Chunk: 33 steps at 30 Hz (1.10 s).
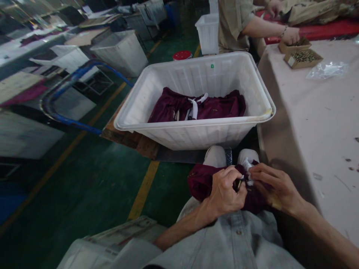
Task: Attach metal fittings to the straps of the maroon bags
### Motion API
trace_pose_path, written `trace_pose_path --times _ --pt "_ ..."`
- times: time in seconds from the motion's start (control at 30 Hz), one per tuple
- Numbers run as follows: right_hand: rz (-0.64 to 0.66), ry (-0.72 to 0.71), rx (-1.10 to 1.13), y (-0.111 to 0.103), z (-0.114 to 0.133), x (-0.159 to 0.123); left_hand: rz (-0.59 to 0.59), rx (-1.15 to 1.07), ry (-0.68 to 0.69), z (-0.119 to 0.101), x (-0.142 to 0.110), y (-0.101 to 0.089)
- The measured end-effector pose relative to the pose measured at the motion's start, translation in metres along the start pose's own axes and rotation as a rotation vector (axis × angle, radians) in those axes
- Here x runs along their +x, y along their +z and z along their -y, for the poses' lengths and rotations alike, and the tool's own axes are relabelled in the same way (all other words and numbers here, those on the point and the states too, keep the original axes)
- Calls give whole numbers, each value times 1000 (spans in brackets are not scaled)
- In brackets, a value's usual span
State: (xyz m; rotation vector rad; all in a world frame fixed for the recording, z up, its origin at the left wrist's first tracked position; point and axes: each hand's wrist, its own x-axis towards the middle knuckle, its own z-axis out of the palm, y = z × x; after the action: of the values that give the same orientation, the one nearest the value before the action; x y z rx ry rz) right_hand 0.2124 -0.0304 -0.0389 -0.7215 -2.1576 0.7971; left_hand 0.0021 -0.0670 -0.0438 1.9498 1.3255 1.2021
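- where to find the maroon cloth (199, 181)?
- across the lap, bunched between the hands, just short of the white tub (196, 132).
- and the hands, apart or together?
- close together. left hand (227, 186) curled tight round a small dark object (238, 183) with a brassy glint; right hand (276, 186) apparently clamped on the cloth, fingertips at a white strip (247, 166).
- how far along, by the look?
- probably midway through this piece: gathered up, handled at the strip, not laid down.
- and in the tub?
- more maroon cloth pieces (168, 104) with white ties (195, 108). cannot tell whether finished or waiting, nor how many.
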Motion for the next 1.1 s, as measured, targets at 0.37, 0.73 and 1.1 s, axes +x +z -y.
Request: trace_pose_path --times 0.37,0.73,1.1 --pt "-232 -41 -147 25 2 -14 -85 -23 -19 -4 2 -3" --pt "-101 82 9 18 9 -3 -47 -139 -21 -7 5 -7" --pt "-70 189 94 9 10 -2 134 -158 54 -4 13 -20"
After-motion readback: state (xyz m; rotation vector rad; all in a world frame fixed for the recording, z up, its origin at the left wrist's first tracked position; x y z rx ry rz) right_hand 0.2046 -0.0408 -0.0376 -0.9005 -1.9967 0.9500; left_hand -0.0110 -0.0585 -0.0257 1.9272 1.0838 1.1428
